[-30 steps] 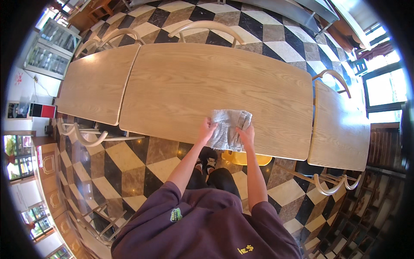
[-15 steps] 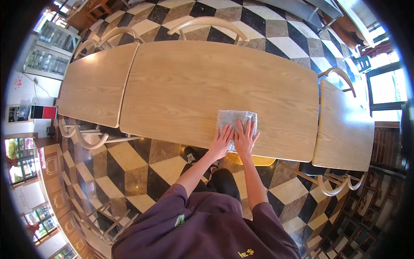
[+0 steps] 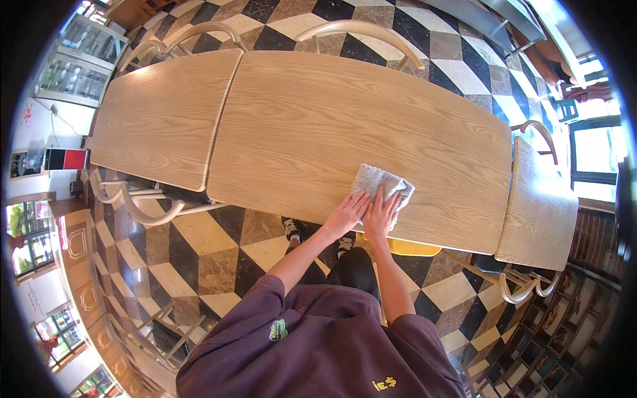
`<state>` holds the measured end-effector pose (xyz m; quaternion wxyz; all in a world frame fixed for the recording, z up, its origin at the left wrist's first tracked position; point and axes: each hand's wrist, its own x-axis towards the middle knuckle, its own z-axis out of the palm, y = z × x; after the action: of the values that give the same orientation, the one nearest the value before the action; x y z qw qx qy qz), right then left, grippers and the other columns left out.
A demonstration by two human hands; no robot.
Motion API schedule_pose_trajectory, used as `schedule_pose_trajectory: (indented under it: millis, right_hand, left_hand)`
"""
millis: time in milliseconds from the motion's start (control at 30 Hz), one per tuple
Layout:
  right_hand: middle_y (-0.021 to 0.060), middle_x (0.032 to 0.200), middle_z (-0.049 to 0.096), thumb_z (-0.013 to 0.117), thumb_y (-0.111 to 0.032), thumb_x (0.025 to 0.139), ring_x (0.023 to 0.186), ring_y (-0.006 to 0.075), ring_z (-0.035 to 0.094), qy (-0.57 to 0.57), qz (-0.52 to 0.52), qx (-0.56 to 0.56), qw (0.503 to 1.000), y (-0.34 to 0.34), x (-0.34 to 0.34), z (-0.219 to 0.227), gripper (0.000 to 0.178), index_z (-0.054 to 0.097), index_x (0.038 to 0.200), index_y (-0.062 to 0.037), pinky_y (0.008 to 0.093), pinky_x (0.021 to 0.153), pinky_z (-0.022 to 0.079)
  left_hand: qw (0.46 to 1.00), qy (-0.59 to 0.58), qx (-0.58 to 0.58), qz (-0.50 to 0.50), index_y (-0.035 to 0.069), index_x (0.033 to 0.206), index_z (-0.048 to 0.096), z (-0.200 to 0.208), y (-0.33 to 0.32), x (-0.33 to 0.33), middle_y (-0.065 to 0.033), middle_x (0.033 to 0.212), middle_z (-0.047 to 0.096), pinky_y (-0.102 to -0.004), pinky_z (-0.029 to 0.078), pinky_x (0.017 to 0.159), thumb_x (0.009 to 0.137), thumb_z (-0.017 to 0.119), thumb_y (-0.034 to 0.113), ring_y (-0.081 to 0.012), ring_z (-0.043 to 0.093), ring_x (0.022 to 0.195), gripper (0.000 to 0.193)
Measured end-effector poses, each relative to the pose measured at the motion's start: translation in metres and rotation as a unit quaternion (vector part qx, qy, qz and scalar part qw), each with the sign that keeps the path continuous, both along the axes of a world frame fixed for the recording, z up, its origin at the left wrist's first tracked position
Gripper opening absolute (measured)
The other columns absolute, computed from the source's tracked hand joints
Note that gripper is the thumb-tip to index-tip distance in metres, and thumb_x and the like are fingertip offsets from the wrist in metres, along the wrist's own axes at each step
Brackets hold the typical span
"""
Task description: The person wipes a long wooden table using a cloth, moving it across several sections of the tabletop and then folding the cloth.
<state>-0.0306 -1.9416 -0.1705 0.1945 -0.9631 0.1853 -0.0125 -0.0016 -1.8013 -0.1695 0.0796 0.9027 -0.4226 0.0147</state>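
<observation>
A grey-white cloth (image 3: 378,180) lies flat on the long wooden table (image 3: 318,126), near its front edge. My left hand (image 3: 346,213) presses on the cloth's lower left part, fingers spread flat. Right beside it, my right hand (image 3: 381,213) rests palm down on the cloth's lower right part, fingers stretched toward the far side. Both forearms come up from the lower edge, over my purple sleeves.
A second wooden table (image 3: 159,113) abuts on the left and a third (image 3: 541,205) on the right. Curved pale chairs (image 3: 361,30) stand at the far side, another chair (image 3: 142,205) at the near left. A yellow seat (image 3: 405,247) is under the table edge. The floor is checkered.
A second ago both hands held the crumpled cloth up at the table edge. They have since laid it down, and now both palms press it flat on the tabletop.
</observation>
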Motion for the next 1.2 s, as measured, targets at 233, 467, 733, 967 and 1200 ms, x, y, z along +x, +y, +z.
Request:
schedule_pose_trajectory:
  millis: [233, 467, 733, 967, 1200]
  right_hand:
    - [0.0384, 0.154, 0.018, 0.072, -0.028, 0.077, 0.146, 0.0564, 0.011, 0.011, 0.241, 0.104, 0.965, 0.184, 0.059, 0.024, 0.085, 0.036, 0.152, -0.0131, 0.0706, 0.109, 0.026]
    - [0.0385, 0.155, 0.018, 0.079, -0.033, 0.070, 0.145, 0.0579, 0.013, 0.155, 0.359, -0.131, 0.911, 0.300, 0.076, 0.059, 0.101, 0.028, 0.156, -0.0197, 0.0763, 0.107, 0.020]
    - [0.0334, 0.153, 0.027, 0.072, -0.022, 0.078, 0.139, 0.0540, 0.030, 0.026, 0.306, -0.231, 0.923, 0.303, 0.069, -0.005, 0.087, 0.031, 0.154, -0.0233, 0.0641, 0.097, 0.044]
    - [0.0224, 0.150, 0.038, 0.053, -0.015, 0.093, 0.134, 0.0427, 0.045, -0.001, 0.267, -0.162, 0.950, 0.260, 0.073, -0.018, 0.059, 0.041, 0.148, -0.0302, 0.0498, 0.089, 0.055]
    - [0.0246, 0.157, 0.027, 0.052, -0.014, 0.095, 0.145, 0.0481, 0.027, 0.046, 0.152, -0.130, 0.979, 0.166, 0.009, 0.022, 0.061, 0.037, 0.152, -0.0280, 0.0621, 0.107, 0.037]
  left_hand:
    - [0.990, 0.091, -0.038, 0.099, 0.000, 0.150, 0.035, -0.015, 0.227, 0.029, -0.0142, 0.159, 0.031, -0.0457, 0.029, 0.119, 0.087, 0.055, 0.010, -0.0283, 0.025, 0.150, 0.067]
    - [0.975, 0.157, 0.053, 0.148, 0.002, 0.154, 0.023, 0.042, 0.343, 0.044, -0.0168, 0.163, 0.020, -0.0471, 0.023, 0.121, 0.071, 0.076, 0.015, -0.0332, 0.018, 0.152, 0.100]
    - [0.981, 0.113, 0.088, 0.128, -0.009, 0.150, 0.028, 0.025, 0.316, 0.061, -0.0296, 0.157, 0.025, -0.0505, 0.026, 0.119, 0.072, 0.073, 0.014, -0.0420, 0.021, 0.149, 0.093]
    - [0.979, 0.062, 0.034, 0.191, -0.010, 0.147, 0.033, -0.007, 0.262, 0.042, -0.0310, 0.155, 0.028, -0.0575, 0.025, 0.117, 0.088, 0.050, 0.012, -0.0425, 0.024, 0.148, 0.065]
    - [0.992, -0.024, 0.064, 0.105, -0.003, 0.146, 0.041, -0.014, 0.148, 0.018, -0.0243, 0.156, 0.034, -0.0527, 0.027, 0.118, 0.091, 0.050, 0.022, -0.0392, 0.024, 0.148, 0.062]
